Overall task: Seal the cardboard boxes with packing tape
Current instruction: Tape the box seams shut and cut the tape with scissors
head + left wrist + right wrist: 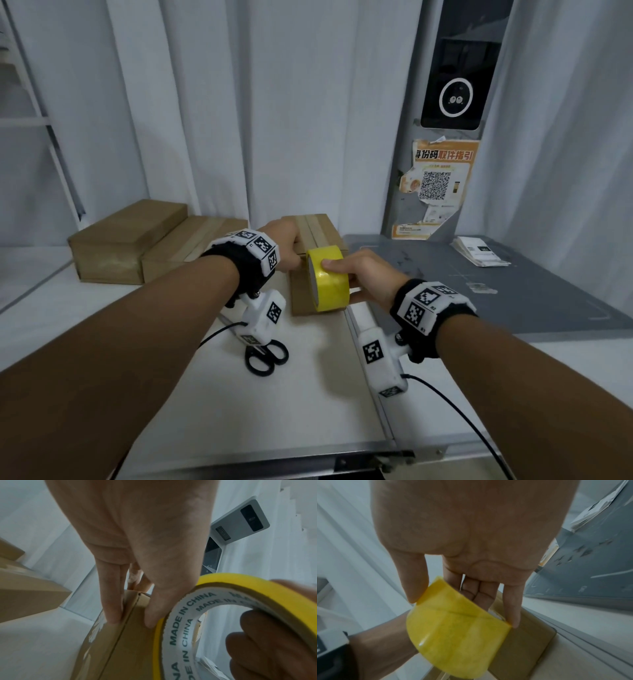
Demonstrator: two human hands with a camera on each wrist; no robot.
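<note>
Box in hand (317, 263): on white table (239, 394), straight ahead, top flaps closed, centre seam running away from me. Yellow tape roll (328, 279) stands on edge on box's near end. My right hand (363, 274) grips roll, thumb on top, fingers through core. My left hand (282, 240) lies flat on box top, straight fingers pressing beside seam, thumb against roll's edge. Step, as I judge: anchoring tape end. Next calls for drawing roll along seam. Scissors (265, 356) near, two more boxes (137, 246) left.
</note>
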